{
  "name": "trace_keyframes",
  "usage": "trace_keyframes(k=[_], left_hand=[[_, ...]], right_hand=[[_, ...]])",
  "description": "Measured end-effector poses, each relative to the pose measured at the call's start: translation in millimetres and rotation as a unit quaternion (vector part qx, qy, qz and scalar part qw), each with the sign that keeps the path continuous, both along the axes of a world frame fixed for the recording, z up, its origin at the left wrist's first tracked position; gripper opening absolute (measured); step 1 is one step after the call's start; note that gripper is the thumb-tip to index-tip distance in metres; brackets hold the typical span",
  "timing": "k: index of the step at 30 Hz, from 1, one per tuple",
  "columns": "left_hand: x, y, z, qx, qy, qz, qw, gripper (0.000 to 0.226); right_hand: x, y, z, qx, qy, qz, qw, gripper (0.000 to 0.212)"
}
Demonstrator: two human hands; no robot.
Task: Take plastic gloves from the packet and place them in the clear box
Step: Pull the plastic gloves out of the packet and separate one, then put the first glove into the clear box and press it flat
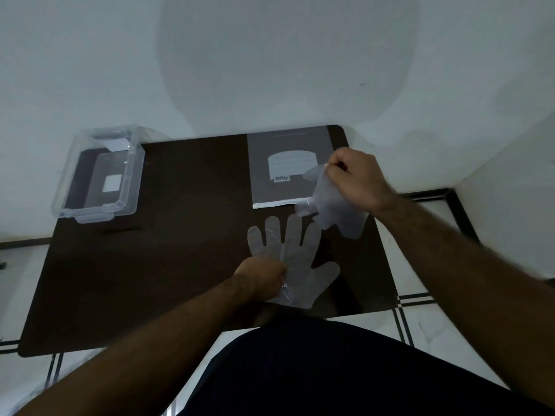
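Observation:
A thin clear plastic glove (295, 253) lies spread flat on the dark table, fingers pointing away from me. My left hand (262, 274) pinches its cuff near the table's front edge. My right hand (356, 175) holds a second plastic glove (336, 205) by its cuff, lifted so it hangs over the right end of the grey packet (288, 166). The packet lies flat at the back right of the table, its white zip edge facing me. The clear box (99, 178) stands open at the table's far left corner, with nothing visible inside but a white label.
The dark brown table (165, 250) stands against a white wall. White floor tiles with dark lines show to the left, right and front. My dark-clothed body fills the bottom middle of the view.

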State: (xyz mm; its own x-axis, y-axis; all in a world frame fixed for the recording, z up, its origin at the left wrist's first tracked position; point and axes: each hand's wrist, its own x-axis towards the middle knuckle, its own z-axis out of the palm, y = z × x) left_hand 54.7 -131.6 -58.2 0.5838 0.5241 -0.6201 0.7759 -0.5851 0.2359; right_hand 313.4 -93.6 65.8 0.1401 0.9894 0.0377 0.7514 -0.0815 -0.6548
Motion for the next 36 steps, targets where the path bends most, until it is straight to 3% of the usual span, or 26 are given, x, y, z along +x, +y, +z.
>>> trace_keyframes(k=[5,8,10,12,14,17,21,27,32,36], left_hand=[[1.1,17.9,13.7,-0.064,-0.034,0.086,0.994,0.022],[4.5,39.5,34.6,0.036,-0.168,0.193,0.966,0.016],[8.8,57.3,58.7,0.077,-0.322,0.308,0.892,0.039],[12.2,80.8,88.4,-0.033,-0.456,0.352,0.817,0.087],[13.3,102.9,116.3,-0.144,-0.509,0.287,0.798,0.112],[16.3,119.5,154.7,-0.214,-0.513,0.176,0.812,0.088],[10.2,122.2,185.4,-0.188,-0.501,0.186,0.824,0.031],[-27.5,124.2,194.1,-0.141,-0.530,0.250,0.798,0.025],[-84.2,123.3,189.3,-0.072,-0.545,0.357,0.755,0.017],[-132.0,125.7,187.5,-0.067,-0.548,0.423,0.719,0.015]], right_hand=[[2.0,17.1,23.3,-0.007,-0.043,0.053,0.998,0.015],[-0.3,22.5,38.4,-0.049,-0.041,0.118,0.991,0.012],[-3.6,24.2,49.0,-0.082,-0.026,0.161,0.983,0.010],[-8.9,26.6,61.0,-0.109,-0.005,0.198,0.974,0.009],[-13.8,30.3,75.0,-0.130,0.021,0.230,0.964,0.007],[-19.6,36.1,97.8,-0.147,0.030,0.274,0.950,0.006],[-24.2,43.2,119.4,-0.141,0.056,0.291,0.945,0.005],[-32.1,55.6,123.8,-0.147,0.086,0.296,0.940,0.043],[-44.0,75.9,106.5,-0.160,0.033,0.361,0.918,0.014],[-73.5,100.0,103.2,-0.116,0.094,0.340,0.929,0.009]])
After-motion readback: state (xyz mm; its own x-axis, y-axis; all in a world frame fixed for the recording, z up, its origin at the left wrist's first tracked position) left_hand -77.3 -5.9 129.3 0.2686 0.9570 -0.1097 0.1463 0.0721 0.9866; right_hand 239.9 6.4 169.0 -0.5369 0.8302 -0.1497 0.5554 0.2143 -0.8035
